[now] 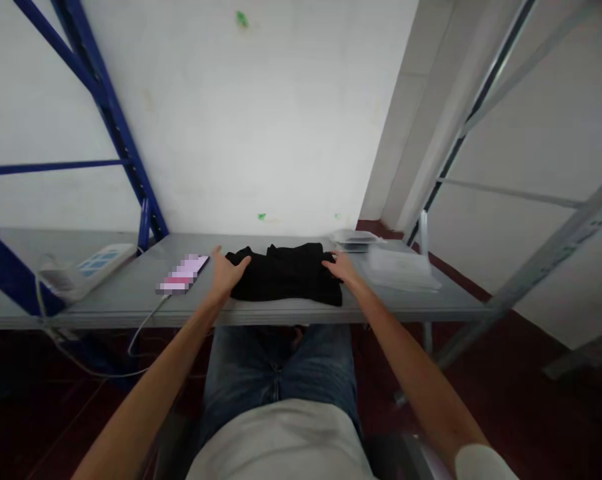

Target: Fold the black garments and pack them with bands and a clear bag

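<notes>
A black cloth (288,275), folded or bunched with an uneven back edge, lies on the grey shelf table (275,312) in front of me. At its left end is my left hand (227,270), the thumb over the cloth and the fingers at its outer edge. My right hand (339,265) is at the right end, with thumb and fingers on the cloth's edge. Both hands seem to grip the fabric, though some fingertips are hidden.
Left of the cloth lies a phone (185,273) with a white cable. Farther left is a white power strip (103,265). To the right are clear plastic bags (401,267) and a stack of packets (355,237). Blue posts (113,113) rise at left, grey ones at right.
</notes>
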A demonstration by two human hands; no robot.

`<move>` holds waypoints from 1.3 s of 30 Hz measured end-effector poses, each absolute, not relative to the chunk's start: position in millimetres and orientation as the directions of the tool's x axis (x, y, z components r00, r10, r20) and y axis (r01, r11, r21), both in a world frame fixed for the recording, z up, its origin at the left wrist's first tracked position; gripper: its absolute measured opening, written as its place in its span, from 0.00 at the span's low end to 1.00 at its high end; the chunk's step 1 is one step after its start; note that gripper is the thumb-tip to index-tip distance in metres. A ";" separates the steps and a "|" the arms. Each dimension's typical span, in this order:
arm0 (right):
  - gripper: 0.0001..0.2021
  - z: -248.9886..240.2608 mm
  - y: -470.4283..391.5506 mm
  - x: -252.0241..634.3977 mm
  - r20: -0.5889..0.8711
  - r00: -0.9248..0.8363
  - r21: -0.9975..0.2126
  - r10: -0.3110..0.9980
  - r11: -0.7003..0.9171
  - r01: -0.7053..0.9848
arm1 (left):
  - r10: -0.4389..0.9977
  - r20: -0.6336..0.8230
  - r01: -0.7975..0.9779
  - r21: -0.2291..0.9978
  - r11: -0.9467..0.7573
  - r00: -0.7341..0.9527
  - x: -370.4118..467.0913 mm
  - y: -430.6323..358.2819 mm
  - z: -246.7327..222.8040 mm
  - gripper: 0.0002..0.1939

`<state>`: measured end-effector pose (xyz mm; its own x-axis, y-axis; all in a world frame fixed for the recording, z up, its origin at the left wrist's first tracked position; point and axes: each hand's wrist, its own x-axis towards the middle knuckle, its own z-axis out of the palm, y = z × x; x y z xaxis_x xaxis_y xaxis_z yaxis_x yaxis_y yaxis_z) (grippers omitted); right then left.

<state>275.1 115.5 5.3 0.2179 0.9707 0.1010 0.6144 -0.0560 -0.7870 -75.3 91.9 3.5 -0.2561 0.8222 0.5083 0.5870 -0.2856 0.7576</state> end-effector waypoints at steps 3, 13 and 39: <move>0.23 3.5 116.7 275.4 0.153 0.233 -0.760 0.960 -0.036 0.649 | 0.809 0.466 0.591 0.784 -0.190 -0.359 -80.4 94.7 10.8 0.33; 0.20 9.6 109.1 274.3 0.303 0.130 -0.585 0.944 0.076 0.808 | 0.819 0.570 0.894 0.398 -0.205 -0.066 -81.9 93.7 20.6 0.17; 0.20 15.4 -21.2 297.2 0.405 -0.348 -0.285 0.845 0.478 0.831 | 0.778 0.434 0.726 0.326 -0.606 0.454 -108.1 34.8 61.9 0.12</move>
